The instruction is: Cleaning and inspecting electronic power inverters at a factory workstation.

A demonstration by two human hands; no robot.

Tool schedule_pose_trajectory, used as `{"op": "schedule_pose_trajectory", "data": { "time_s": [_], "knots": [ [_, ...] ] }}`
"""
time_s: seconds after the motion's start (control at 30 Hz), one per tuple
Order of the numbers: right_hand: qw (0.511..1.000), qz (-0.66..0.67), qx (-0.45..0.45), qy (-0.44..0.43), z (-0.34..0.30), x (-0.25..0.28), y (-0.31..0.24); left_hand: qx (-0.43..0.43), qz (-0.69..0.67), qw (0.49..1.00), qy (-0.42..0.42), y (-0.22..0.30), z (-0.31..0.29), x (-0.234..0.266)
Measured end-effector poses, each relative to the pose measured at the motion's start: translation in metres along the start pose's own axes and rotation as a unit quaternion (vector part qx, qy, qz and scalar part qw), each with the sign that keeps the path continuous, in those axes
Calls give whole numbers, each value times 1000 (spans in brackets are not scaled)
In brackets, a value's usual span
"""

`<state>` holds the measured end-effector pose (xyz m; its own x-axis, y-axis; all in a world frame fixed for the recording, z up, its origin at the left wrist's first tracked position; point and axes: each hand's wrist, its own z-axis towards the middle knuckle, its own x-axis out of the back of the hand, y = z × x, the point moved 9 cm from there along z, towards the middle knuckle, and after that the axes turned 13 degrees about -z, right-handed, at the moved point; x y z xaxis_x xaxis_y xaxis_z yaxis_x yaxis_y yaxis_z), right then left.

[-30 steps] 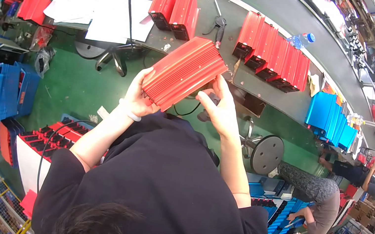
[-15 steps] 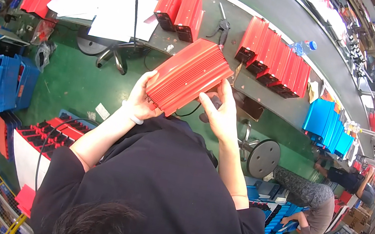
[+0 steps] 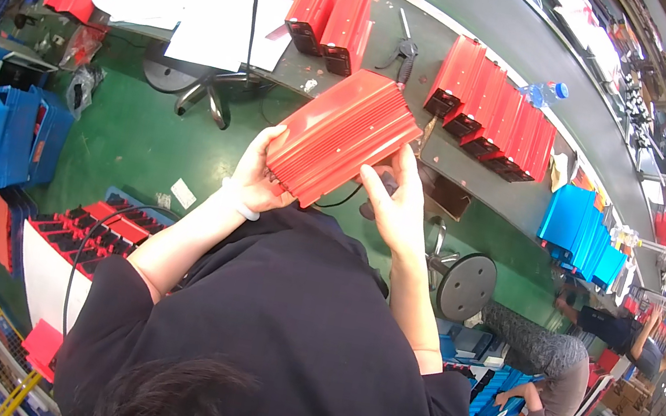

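Both hands gripping ribbed red metal casing (image 3: 345, 137): left hand (image 3: 254, 176) cupping lower end, right hand (image 3: 394, 205) bracing side. Long axis tilting up-right toward bench (image 3: 450, 153).

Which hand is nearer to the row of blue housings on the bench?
Right. The right hand grips the near right end of the red ribbed housing, on the side toward the blue housings; the left hand holds its left end, farther off.

The red ribbed case (image 3: 344, 136) looks like painted metal, its grooved face faintly glossy (the same finish as the red cases (image 3: 492, 111) standing on the desk (image 3: 473, 19)). The desk is matt grey, the sheets (image 3: 200, 2) plain white paper, and the floor (image 3: 140, 138) smooth green.
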<state>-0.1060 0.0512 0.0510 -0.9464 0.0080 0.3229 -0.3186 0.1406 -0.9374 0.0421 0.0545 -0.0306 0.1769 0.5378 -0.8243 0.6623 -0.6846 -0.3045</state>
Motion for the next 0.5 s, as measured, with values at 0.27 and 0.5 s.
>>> {"op": "schedule_pose_trajectory", "data": {
  "time_s": [0.27,0.5],
  "knots": [
    [999,26,-26,24,0,3,6,-33,12,998,59,8,8,21],
    [976,122,-178,35,5,27,56,-120,99,988,-4,18,0,-4]
  ]
}}
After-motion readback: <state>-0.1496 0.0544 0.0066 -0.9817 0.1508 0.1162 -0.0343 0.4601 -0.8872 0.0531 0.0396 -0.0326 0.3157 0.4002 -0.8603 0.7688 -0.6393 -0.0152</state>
